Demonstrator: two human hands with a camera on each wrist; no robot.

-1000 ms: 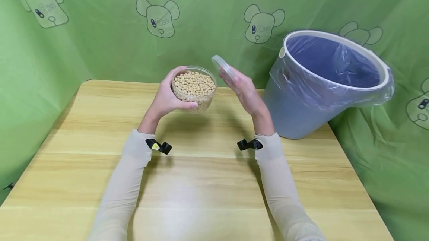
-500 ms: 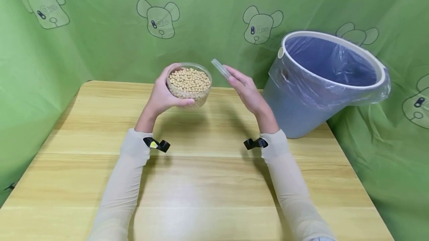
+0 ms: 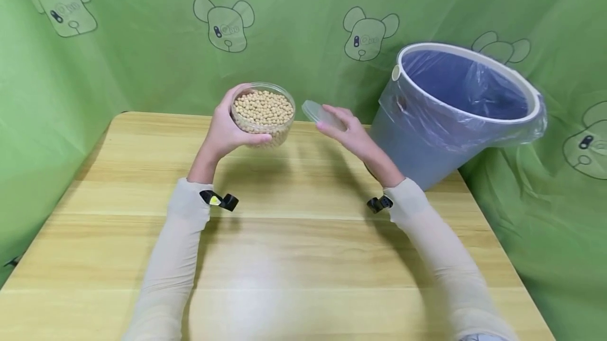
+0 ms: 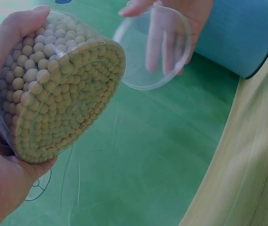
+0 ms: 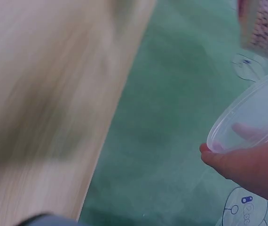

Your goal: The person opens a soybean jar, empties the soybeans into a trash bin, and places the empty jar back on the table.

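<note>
Left hand: the left hand (image 3: 227, 130) curls round the clear tub of soybeans (image 3: 262, 113), thumb along the near wall and fingers wrapped behind, holding it up above the wooden table (image 3: 284, 235). The left wrist view shows the same clamp, with the beans (image 4: 59, 94) packed tight against the tub's clear wall and base.

Right hand: the right hand (image 3: 348, 133) holds the clear lid (image 3: 321, 113), fingers nearly straight under it and the thumb pinching its rim. In the left wrist view the fingers (image 4: 164, 40) show through the plastic.

Tub from the lid grip: straight across to that hand's left, at about the same height, close but apart; a gap shows between the two rims.

Tub axis: mouth up and open, tipped slightly toward the person, so the beans show from above.

Lid axis: lying almost flat, with its far left edge toward the tub.

Bin from the tub grip: the lined bin (image 3: 455, 114) stands well off to the right, past the right hand, on the table's far right corner, with its open mouth tilted toward the person.

Nearer hand: the right hand is closer to the bin; the left hand carries the beans.

Backdrop: green cloth (image 3: 142, 40) printed with cartoon heads hangs behind both hands.
</note>
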